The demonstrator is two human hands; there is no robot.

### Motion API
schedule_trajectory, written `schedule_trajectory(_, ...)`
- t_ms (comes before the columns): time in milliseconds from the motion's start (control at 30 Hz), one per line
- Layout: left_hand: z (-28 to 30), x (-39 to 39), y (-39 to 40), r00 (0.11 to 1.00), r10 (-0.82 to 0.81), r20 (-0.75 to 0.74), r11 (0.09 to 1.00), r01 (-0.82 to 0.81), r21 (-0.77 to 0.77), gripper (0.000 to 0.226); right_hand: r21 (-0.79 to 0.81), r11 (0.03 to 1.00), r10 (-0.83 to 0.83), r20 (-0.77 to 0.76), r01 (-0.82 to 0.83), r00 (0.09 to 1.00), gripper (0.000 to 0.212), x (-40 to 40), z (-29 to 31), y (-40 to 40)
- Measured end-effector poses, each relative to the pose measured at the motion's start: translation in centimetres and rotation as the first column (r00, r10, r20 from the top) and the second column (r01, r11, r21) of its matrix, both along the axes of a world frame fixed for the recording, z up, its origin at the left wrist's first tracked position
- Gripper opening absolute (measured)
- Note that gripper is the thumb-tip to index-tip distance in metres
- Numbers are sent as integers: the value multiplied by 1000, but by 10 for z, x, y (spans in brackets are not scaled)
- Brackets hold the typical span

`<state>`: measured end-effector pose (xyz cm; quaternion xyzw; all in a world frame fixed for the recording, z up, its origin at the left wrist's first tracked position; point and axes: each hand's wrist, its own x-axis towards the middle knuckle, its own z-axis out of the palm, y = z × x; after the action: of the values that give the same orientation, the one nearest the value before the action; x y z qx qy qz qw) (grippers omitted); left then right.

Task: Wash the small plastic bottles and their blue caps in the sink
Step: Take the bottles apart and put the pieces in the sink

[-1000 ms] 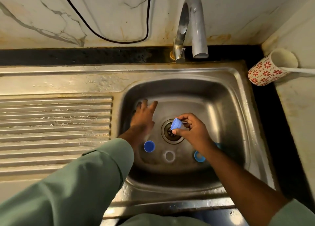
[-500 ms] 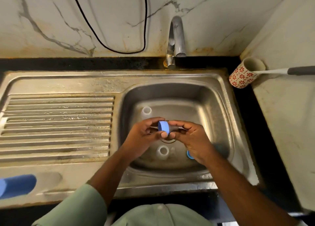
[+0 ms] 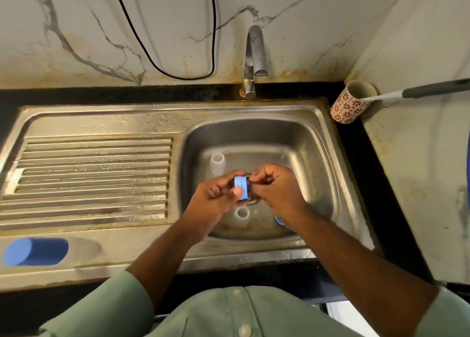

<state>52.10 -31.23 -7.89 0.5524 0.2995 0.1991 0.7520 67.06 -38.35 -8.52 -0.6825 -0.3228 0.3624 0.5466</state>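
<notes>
head view: both hands meet over the drain of the steel sink. the left hand pinches a blue cap between its thumb and curled fingers. the cap stands on edge, its flat face turned left toward that palm and its open side turned right. the right hand has its fingers curled round something dark just beside the cap, most likely the small bottle the cap belongs to, though the knuckles hide nearly all of it and i cannot tell its shape. so the long axis of the held pair runs left to right, from one hand across to the other, roughly level above the drain. any twist to part cap from bottle would turn about that line, and the left hand, already on the cap, is the one placed to do it.

below the hands, an uncapped clear plastic bottle stands upright on the basin floor. a second one stands further back on the left. a loose blue cap peeks out just beside the right wrist. the tap shows no water running.
</notes>
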Motion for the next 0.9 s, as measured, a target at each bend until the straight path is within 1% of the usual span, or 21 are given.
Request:
schedule_trajectory(33,3,2,1,999,46,24,987,-42,-154,31,54,998,-15,35,13,999,36,0,-1,-1)
schedule_trajectory(67,5,4,3,997,75,13,960,-69,-270,34,93,996,-2,83,-6,997,31,0,-3,-4)
schedule_trajectory(133,7,5,5,995,90,-52,924,-102,-369,37,101,987,102,232,-128,967,11,3,-9,-11)
schedule_trajectory(167,7,5,6,993,97,-67,904,-116,-411,39,82,979,154,314,-188,937,14,4,-10,-14)
schedule_trajectory(233,8,5,4,990,120,-69,859,-139,-493,43,75,960,219,408,-271,886,29,9,-7,-18)
schedule_trajectory(267,8,5,4,991,122,-63,838,-137,-529,44,82,946,246,454,-315,856,32,12,-3,-18)
schedule_trajectory(333,10,5,0,992,109,-61,797,-124,-591,43,62,910,299,587,-410,752,29,22,4,-16)
schedule_trajectory(400,10,7,-1,994,91,-65,761,-111,-639,39,0,875,338,715,-484,611,27,33,10,-12)
schedule_trajectory(433,12,8,-2,995,74,-70,749,-101,-655,38,-27,863,334,779,-504,531,26,36,11,-9)
schedule_trajectory(467,13,9,-1,996,49,-77,742,-88,-665,38,-51,863,324,819,-502,473,23,36,12,-6)
schedule_trajectory(500,13,10,0,997,23,-78,737,-70,-672,40,-64,871,312,837,-487,449,21,35,12,-1)
schedule_trajectory(533,13,11,1,997,12,-71,731,-57,-680,42,-67,886,306,830,-460,467,18,32,12,4)
schedule_trajectory(567,13,11,4,998,18,-59,729,-53,-682,43,-50,902,301,787,-430,539,14,29,12,11)
schedule_trajectory(600,12,11,6,998,35,-45,735,-56,-675,43,-21,919,298,689,-393,661,8,26,13,16)
schedule_trajectory(633,10,10,8,998,54,-26,746,-58,-664,43,14,934,295,535,-357,792,1,26,12,20)
schedule_trajectory(667,9,9,10,997,71,-7,756,-59,-652,41,32,949,281,372,-315,885,10,25,12,21)
schedule_trajectory(700,8,8,11,996,85,10,763,-58,-643,40,42,956,274,236,-291,932,17,26,9,19)
schedule_trajectory(767,4,7,14,992,120,28,767,-75,-637,40,-1,953,302,111,-303,947,26,26,5,12)
schedule_trajectory(800,2,6,16,991,130,34,769,-79,-635,39,-32,941,338,94,-337,936,31,24,3,8)
schedule_trajectory(900,-3,7,17,994,113,10,774,-82,-627,35,-88,915,403,191,-393,895,49,16,-6,6)
